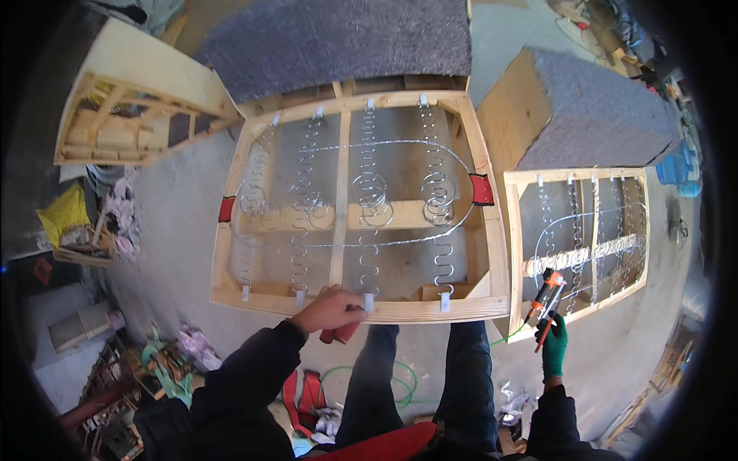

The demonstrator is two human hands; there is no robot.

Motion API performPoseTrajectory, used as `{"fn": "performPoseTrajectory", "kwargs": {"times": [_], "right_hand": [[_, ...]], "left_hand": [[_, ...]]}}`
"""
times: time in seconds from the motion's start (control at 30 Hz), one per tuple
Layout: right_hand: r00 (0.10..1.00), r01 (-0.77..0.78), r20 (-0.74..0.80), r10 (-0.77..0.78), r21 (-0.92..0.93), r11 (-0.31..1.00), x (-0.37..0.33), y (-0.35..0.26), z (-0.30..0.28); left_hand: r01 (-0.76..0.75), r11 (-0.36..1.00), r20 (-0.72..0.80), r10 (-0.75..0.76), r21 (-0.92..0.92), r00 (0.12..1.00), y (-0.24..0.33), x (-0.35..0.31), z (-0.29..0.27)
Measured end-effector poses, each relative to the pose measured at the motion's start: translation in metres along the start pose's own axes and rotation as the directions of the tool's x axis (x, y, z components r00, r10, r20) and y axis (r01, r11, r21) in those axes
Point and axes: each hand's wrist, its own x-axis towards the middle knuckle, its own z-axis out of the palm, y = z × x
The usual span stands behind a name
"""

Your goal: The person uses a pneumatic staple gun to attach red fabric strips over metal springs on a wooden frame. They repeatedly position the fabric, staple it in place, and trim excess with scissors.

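In front of me lies a wooden seat frame (407, 310) strung with wavy zigzag springs (443, 265) held by light metal clips (445, 302). A wire loop (361, 245) crosses the springs. Red webbing pieces (482, 190) wrap the side rails. My bare left hand (327, 309) is at the front rail, fingers closed on a strip of red webbing (344, 332) that hangs below the rail's edge. Off to the right, my right hand (553, 353), in a green glove, grips an orange and black staple gun (547, 296), over the corner of another frame.
A second sprung frame (576, 307) stands at right, behind it a grey-covered box (592, 115). Another grey-covered piece (338, 46) is at the back, an open wooden frame (138, 100) at left. A green hose (407, 376) and red webbing (304, 399) lie on the floor.
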Motion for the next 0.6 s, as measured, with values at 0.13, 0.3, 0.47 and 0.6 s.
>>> {"fn": "performPoseTrajectory", "kwargs": {"times": [0.13, 0.3, 0.47, 0.6], "right_hand": [[0.994, 0.084, -0.068, -0.081, 0.052, 0.995, -0.033, -0.047, -0.01], [0.991, 0.099, -0.116, -0.073, 0.238, 0.966, -0.074, -0.081, 0.019], [0.993, 0.014, -0.115, 0.032, 0.374, 0.927, -0.067, -0.106, 0.053], [0.993, -0.011, -0.104, 0.051, 0.351, 0.936, -0.032, -0.14, 0.076]], "left_hand": [[0.018, 0.995, 0.049, -0.014, -0.094, 0.999, 0.086, 0.001, -0.171], [0.064, 0.997, -0.063, -0.061, 0.039, 0.996, 0.163, 0.042, -0.38], [-0.073, 0.984, -0.441, 0.138, 0.162, 0.887, 0.219, 0.113, -0.578], [0.052, 0.991, -0.627, 0.036, 0.122, 0.778, 0.232, 0.173, -0.715]]}}
